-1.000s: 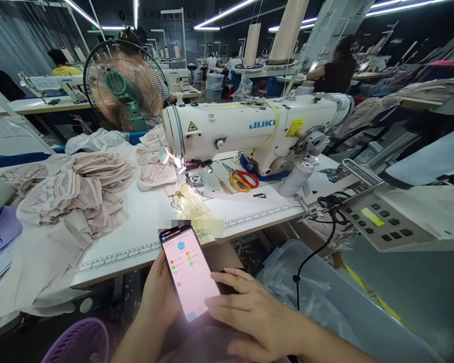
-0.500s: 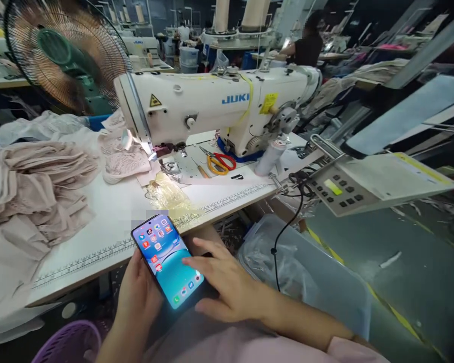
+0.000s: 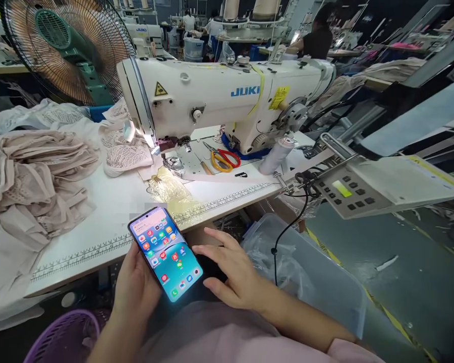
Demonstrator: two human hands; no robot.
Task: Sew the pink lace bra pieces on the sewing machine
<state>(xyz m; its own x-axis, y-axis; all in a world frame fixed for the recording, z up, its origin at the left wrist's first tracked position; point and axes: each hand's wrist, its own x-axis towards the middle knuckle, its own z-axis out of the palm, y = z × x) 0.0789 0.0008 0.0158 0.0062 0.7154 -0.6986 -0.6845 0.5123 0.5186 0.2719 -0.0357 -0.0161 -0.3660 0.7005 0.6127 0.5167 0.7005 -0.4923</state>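
My left hand [image 3: 136,290] holds a smartphone [image 3: 165,252] from below, over my lap and just in front of the table edge. Its lit screen shows a home page of app icons. My right hand [image 3: 229,272] hovers beside the phone's right edge with the fingers spread and nothing in them. Behind the phone stands a white JUKI sewing machine [image 3: 219,98] on the white table [image 3: 109,222]. A shiny piece of yellowish fabric [image 3: 170,189] lies by the needle.
Piles of beige lace pieces [image 3: 38,171] cover the table's left side. A green fan [image 3: 66,48] stands behind. Scissors [image 3: 223,159] and a thread cone [image 3: 276,156] lie under the machine arm. A control panel [image 3: 348,191] juts right; a plastic-lined bin [image 3: 298,267] and purple basket [image 3: 64,338] sit below.
The phone screen went from a pink app page to the home screen, then to another page of icons. My right hand drew back slightly from the screen. The view shifted left and down.
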